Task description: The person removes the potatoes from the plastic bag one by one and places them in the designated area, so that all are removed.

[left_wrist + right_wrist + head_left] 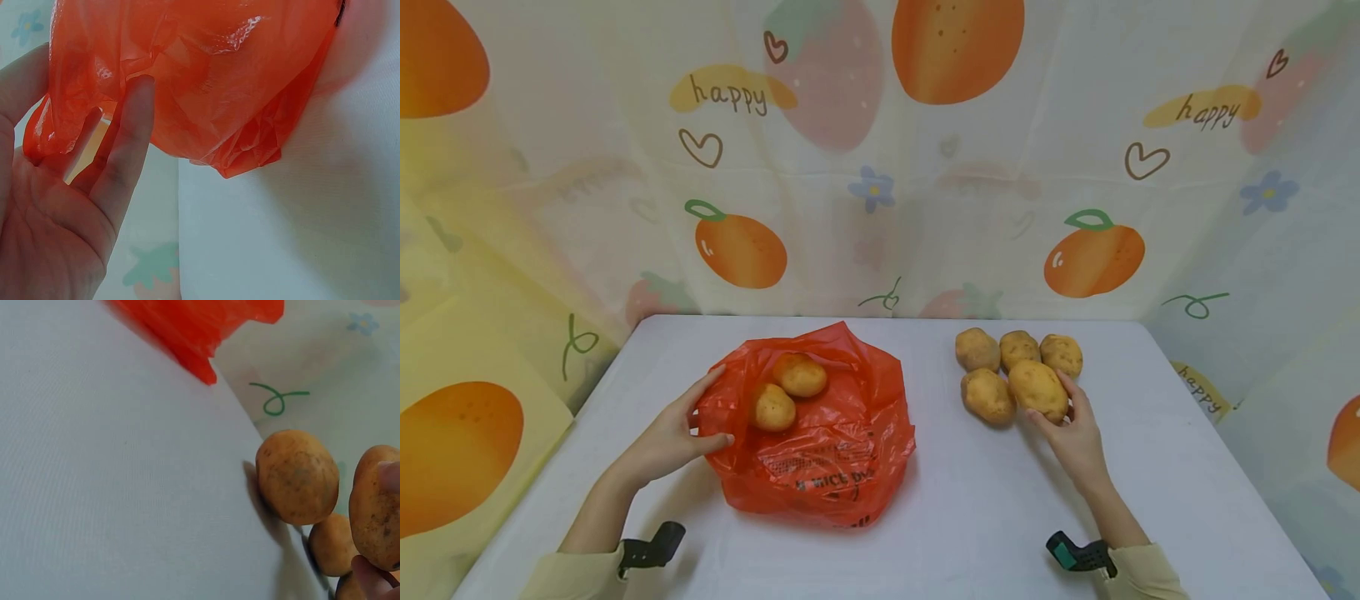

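Potatoes point(988, 397) lie in a group right of centre in the head view, on the white worktop point(985, 500): three in a back row, one in front at the left. Beside that one, at the group's front right, is the held potato point(1037, 390). The right hand point(1078, 433) grips it, thumb at its lower left and fingers curled at its right side; the right wrist view shows it at the right edge of the frame.

Left of centre, an open red bag point(887, 433) with dark print stands on the worktop with two potatoes point(801, 377) inside, at its upper left. The left hand point(673, 437) holds the bag's left edge, its fingers and thumb parted with the thin plastic between them.

Each wrist carries a dark device point(1078, 554) just above a pale sleeve point(1142, 575). Behind the worktop hangs a cloth point(925, 217) printed with oranges, strawberries, hearts and "happy".
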`<state>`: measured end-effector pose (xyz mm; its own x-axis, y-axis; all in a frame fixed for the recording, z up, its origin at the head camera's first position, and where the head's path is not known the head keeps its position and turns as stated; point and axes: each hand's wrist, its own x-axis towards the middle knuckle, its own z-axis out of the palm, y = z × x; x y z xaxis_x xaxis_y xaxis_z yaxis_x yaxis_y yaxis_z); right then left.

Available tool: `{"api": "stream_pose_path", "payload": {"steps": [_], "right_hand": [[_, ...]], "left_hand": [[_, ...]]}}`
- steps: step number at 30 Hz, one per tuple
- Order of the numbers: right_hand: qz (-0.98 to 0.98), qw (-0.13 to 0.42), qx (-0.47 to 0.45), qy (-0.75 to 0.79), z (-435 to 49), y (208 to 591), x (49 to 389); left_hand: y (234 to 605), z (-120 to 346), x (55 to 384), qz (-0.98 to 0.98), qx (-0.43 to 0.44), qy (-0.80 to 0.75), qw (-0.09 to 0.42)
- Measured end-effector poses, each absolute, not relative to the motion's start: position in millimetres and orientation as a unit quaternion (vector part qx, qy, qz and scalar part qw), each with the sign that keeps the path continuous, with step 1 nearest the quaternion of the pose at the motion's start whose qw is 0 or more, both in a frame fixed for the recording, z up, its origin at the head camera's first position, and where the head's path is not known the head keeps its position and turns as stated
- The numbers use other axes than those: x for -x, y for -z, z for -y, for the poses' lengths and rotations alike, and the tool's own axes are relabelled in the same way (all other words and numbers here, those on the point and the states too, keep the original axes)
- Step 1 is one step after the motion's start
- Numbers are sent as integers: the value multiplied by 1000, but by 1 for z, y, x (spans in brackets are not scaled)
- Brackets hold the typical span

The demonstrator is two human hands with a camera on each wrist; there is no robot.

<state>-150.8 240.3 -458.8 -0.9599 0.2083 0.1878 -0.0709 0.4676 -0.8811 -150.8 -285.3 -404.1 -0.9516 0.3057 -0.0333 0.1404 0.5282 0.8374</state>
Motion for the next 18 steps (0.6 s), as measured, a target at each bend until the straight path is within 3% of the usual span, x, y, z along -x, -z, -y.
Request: {"api": "stream_pose_path", "payload": {"steps": [18], "right_hand": [[854, 112, 95, -500, -246, 465, 155]], "left_hand": [[405, 287, 151, -866, -134, -474, 84]]}}
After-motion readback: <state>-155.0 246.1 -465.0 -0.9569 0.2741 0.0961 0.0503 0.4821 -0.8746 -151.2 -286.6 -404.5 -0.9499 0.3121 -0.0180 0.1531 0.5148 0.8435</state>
